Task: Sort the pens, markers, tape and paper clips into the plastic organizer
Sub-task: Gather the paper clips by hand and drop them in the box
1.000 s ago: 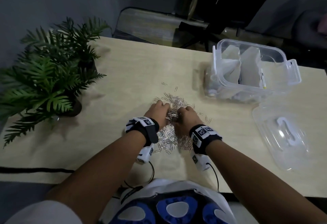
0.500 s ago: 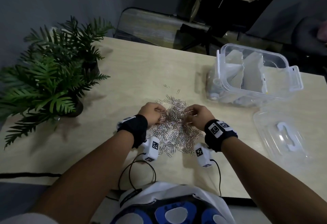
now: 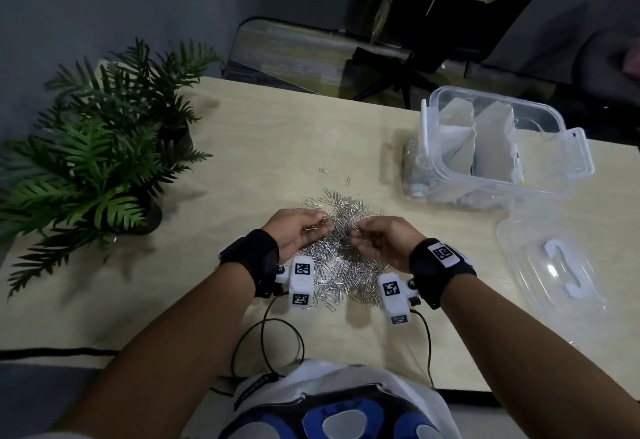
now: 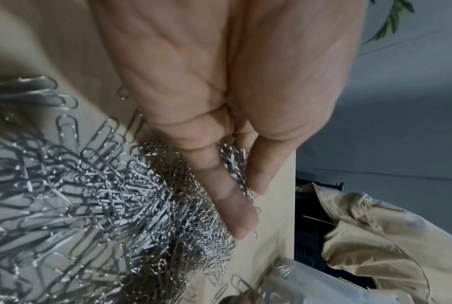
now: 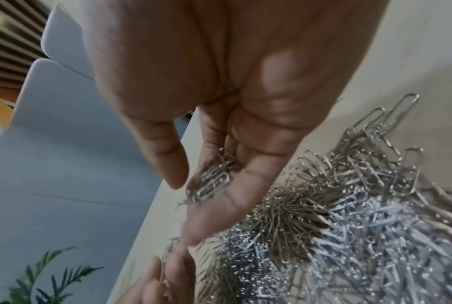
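Observation:
A heap of silver paper clips (image 3: 343, 258) lies on the pale wooden table (image 3: 242, 161) in front of me. My left hand (image 3: 304, 230) is raised just over the heap's left side and pinches a small bunch of clips (image 4: 235, 164) between thumb and fingers. My right hand (image 3: 377, 237) hovers over the right side, palm turned up, with several clips (image 5: 211, 181) cradled in its curled fingers. The clear plastic organizer (image 3: 498, 151) stands open at the far right of the table.
The organizer's clear lid (image 3: 561, 265) with a white handle lies flat at the right. A potted fern (image 3: 100, 161) takes up the table's left side. Two stray clips (image 3: 325, 171) lie beyond the heap. A chair (image 3: 311, 54) stands behind the table.
Both hands have lifted off the heap and turned palms inward, each coming away with a few paper clips. The heap is spread wider than a second ago.

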